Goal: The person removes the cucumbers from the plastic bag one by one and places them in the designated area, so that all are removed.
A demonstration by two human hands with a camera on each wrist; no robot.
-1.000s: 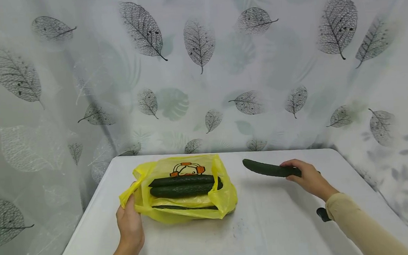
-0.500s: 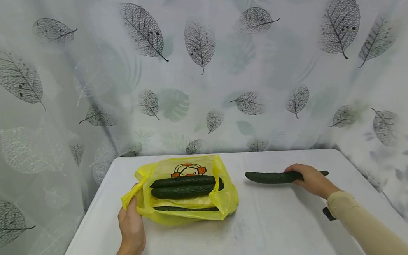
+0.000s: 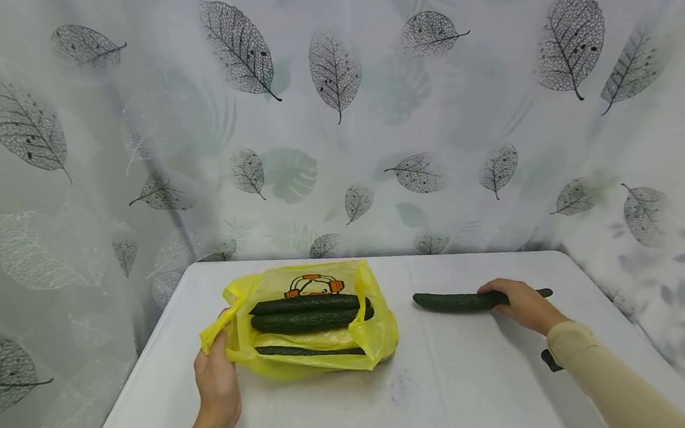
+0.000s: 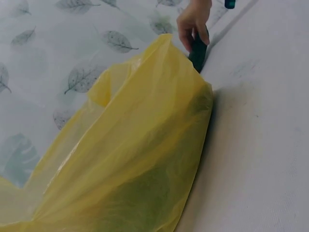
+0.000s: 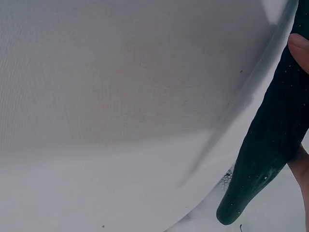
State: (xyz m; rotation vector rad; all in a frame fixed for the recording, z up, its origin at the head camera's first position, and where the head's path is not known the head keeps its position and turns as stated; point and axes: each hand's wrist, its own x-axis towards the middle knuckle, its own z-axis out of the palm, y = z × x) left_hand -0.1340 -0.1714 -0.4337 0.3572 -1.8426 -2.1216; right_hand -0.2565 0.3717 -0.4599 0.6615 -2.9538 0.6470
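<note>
A yellow plastic bag [image 3: 317, 282] lies on its side at the left of the table, its mouth facing the person. Inside it show several dark green cucumbers [image 3: 312, 320], one of them low behind the front film. My left hand [image 3: 217, 379] grips the bag's left edge, its fingertips hidden by the film. Off to the right, my right hand [image 3: 525, 306] holds a single cucumber [image 3: 450, 302] from above, lying sideways at the tabletop. In the right wrist view the thumb presses one side of that cucumber [image 5: 270, 125].
The white table [image 3: 447, 391] has smudges in front of the bag. A leaf-printed curtain [image 3: 338, 142] hangs right behind the table and along both sides. A small black strap piece [image 3: 550, 360] shows beside the right sleeve.
My right hand has lowered the cucumber from a tilted pose above the table to lying level on it, most of that in the first half second. The left hand and bag stay put.
</note>
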